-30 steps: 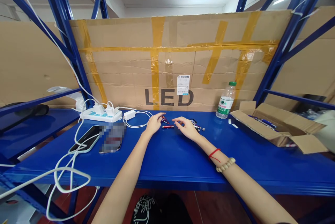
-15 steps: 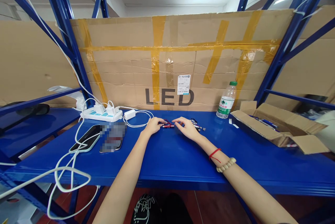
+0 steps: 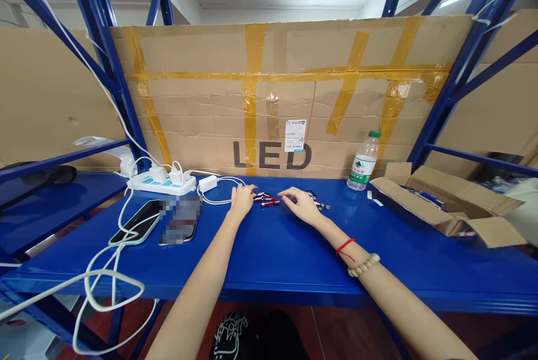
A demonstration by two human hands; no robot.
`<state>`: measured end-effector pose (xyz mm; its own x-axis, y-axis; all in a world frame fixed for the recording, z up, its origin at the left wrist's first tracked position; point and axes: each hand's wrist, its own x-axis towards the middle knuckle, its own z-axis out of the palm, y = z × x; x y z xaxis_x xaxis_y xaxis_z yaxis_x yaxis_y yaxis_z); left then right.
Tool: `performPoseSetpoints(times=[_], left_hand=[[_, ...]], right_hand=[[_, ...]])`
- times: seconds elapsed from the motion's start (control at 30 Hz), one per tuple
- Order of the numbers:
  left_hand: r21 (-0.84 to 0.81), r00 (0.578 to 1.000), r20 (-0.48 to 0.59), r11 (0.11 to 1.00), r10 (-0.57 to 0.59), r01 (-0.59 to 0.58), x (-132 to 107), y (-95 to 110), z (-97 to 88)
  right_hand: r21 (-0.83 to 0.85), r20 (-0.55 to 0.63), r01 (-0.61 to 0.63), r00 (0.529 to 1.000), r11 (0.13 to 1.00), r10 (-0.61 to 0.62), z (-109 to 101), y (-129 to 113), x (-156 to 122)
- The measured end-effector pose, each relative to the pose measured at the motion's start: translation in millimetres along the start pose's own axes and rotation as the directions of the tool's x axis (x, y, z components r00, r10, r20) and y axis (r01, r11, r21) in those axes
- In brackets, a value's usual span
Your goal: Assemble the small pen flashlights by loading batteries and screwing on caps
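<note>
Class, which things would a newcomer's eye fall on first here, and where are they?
The wide cardboard sheet marked LED, crossed with yellow tape, stands behind the bright blue table. Toward the table's far edge, the left hand and right hand flank small red pieces. A green-capped bottle stands farther right.

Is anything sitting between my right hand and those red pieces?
Nothing visible: the red pieces lie close by your right hand. The small silvery parts sit on that hand's other side.
</note>
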<state>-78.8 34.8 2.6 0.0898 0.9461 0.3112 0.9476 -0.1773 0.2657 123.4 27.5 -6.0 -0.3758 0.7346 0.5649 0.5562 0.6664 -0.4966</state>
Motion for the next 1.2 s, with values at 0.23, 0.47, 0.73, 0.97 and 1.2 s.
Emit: performPoseSetpoints(times=[0.23,0.47,0.73,0.97,1.2], left_hand=[[0.001,0.999,0.031,1.000,-0.028,0.028,1,2,-0.9],[-0.135,0.989,-0.141,0.990,-0.049,0.029,1,6,0.5],[-0.654,0.994,-0.094,0.749,0.060,-0.107,6,25,-4.3],[-0.885,0.972,0.170,0.458,0.159,0.080,-5,37,-11.5],[-0.890,0.965,0.203,0.441,0.166,0.112,-8,39,-15.7]], right_hand=[[-0.051,-0.018,-0.028,0.999,0.998,0.027,-1,0,0],[-0.048,-0.042,-0.062,0.997,0.997,0.060,-1,1,0],[0.271,-0.062,-0.180,0.977,0.945,0.204,0,-3,2],[0.542,0.085,-0.321,0.940,0.777,0.329,2,-6,6],[0.601,0.087,-0.387,0.902,0.699,0.424,-3,-8,7]])
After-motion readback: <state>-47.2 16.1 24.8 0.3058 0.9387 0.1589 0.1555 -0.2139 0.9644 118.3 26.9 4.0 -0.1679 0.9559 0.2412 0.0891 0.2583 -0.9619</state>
